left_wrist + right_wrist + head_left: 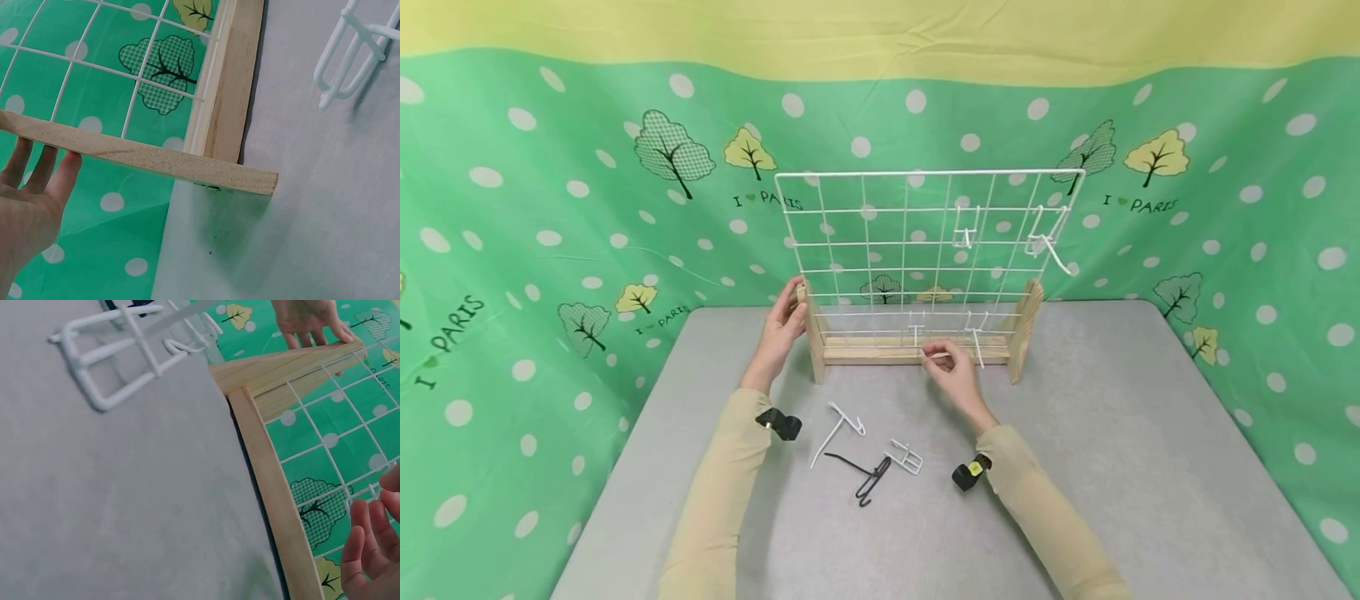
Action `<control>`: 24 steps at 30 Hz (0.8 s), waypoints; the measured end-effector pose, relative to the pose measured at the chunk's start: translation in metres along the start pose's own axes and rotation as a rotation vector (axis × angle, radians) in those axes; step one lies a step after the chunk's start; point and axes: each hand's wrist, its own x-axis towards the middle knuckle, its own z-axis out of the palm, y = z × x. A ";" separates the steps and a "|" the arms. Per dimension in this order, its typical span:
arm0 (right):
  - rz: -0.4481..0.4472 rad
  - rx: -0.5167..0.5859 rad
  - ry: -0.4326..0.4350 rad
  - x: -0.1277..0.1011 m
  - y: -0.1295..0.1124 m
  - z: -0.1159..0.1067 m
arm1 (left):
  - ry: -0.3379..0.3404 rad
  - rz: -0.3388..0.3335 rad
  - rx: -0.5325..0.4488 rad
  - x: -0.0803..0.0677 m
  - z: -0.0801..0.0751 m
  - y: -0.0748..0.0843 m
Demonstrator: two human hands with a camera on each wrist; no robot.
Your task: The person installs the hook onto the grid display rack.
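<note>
The white hook's (917, 333) tip lies between the right fingers (943, 347).

Left wrist view: your left hand (31, 219) and a white wire hook (364, 34), both cropped. Right wrist view: your right hand (380, 550), cropped.

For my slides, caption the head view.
Left fingers hold pale wooden stand; right fingers pinch white wire hook on white wire grid.
</note>
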 end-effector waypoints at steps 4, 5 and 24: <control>-0.009 -0.023 -0.029 -0.006 0.004 -0.001 | -0.003 0.001 0.004 0.001 -0.001 -0.001; -0.010 -0.032 -0.044 -0.008 0.004 -0.001 | -0.003 0.000 0.005 0.001 -0.001 -0.001; 0.006 -0.166 -0.602 -0.028 0.015 -0.006 | -0.010 0.000 0.002 0.000 -0.002 0.000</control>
